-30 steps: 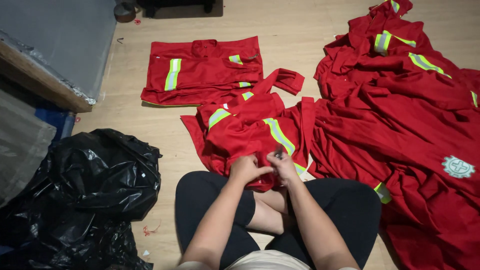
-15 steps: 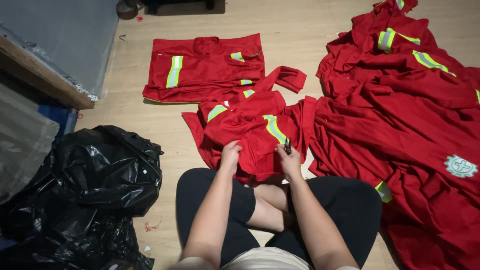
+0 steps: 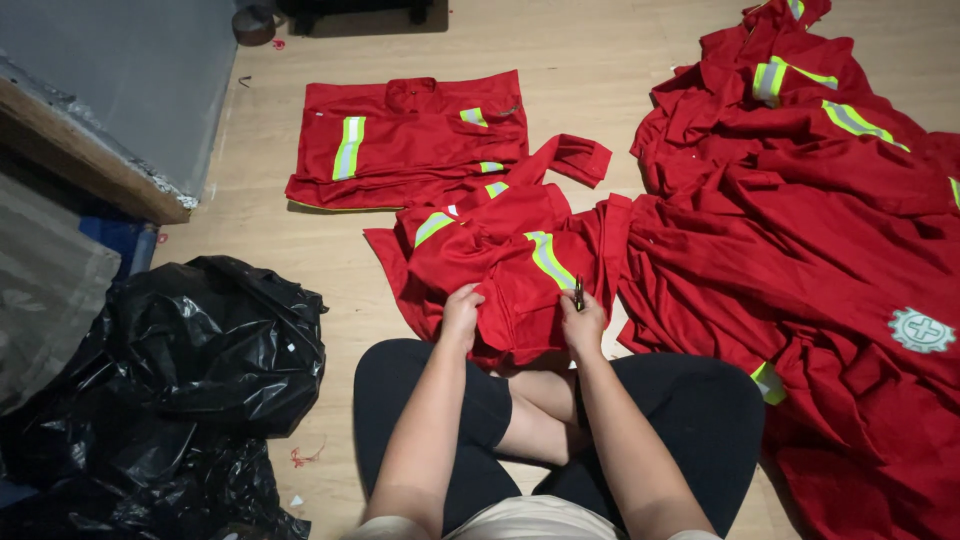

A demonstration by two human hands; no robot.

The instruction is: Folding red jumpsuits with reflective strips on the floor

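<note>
Fingers of left hand (image 3: 462,308) and right hand (image 3: 583,318) pinch the red garment (image 3: 510,262) hem (bare floor (image 3: 290,235) leftward).

A crumpled red work garment (image 3: 500,265) with reflective yellow-grey stripes lies bunched on the wooden floor

Bag (image 3: 190,350) left, garment pile (image 3: 820,260) right.

The scene is dim and warm, with soft indoor light falling from above. The pale wooden floor (image 3: 600,60) is brightest at the top. The crumpled black plastic bag (image 3: 190,350) shows faint sheen, its folds sinking into shadow. Focus stays fairly sharp; corners darken slightly.
</note>
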